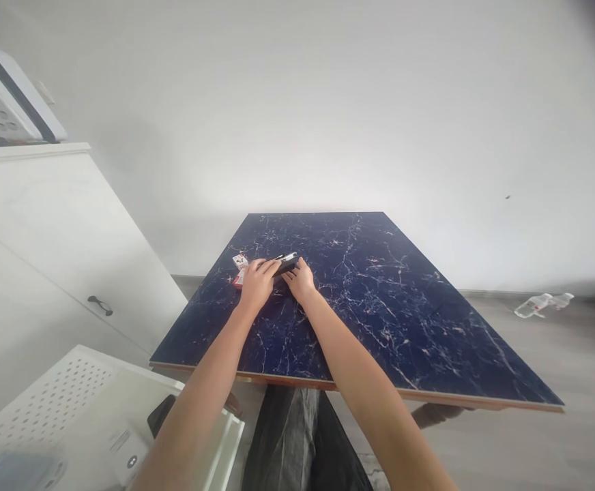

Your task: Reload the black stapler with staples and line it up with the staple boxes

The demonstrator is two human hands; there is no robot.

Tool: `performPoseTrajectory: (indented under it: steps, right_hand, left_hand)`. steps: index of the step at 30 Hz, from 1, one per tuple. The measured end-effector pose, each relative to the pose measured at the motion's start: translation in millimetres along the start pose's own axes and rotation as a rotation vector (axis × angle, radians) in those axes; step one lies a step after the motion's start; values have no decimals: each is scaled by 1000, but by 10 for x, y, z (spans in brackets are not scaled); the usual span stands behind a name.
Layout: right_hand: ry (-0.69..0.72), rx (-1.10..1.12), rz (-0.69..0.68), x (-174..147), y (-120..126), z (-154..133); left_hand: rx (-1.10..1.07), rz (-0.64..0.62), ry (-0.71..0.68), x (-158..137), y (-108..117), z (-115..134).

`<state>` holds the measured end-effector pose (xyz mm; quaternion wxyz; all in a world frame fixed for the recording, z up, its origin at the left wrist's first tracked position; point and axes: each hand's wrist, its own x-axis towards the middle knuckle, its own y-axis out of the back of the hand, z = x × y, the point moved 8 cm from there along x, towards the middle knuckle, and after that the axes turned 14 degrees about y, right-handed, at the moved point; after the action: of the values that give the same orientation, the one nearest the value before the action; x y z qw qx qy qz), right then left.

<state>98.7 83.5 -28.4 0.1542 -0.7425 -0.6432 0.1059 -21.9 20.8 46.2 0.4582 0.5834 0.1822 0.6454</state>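
Note:
A black stapler (285, 266) with a bright metal strip along its top lies between my two hands over the blue marbled table (359, 300). My left hand (260, 278) is bent over the stapler's left end, fingers closed on it. From the right, my right hand (300, 278) has its fingers curled under the near side and the right end. Part of the stapler is covered by my fingers. Just beyond my left hand, a small red and white box (239, 273) shows on the tabletop, partly hidden by that hand.
To the left stand a white cabinet (52, 239) with a dark handle and a low white perforated shelf unit (67, 395) carrying a dark phone-like object (160, 414). Clear plastic bottles (535, 305) lie on the floor at right. A plain wall rises behind the table.

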Motion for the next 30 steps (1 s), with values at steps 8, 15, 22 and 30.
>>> performPoseTrajectory:
  steps: [8, 15, 22, 30]
  right_hand:
    - [-30, 133, 116, 37, 173, -2]
    - [-5, 142, 154, 46, 175, -30]
    - [53, 44, 157, 22, 208, -88]
    - [298, -476, -134, -22, 51, -239]
  left_hand:
    - [16, 38, -121, -59, 24, 140]
    - [27, 72, -95, -47, 37, 88]
    - [34, 108, -39, -38, 85, 59]
    - [8, 139, 66, -32, 116, -79]
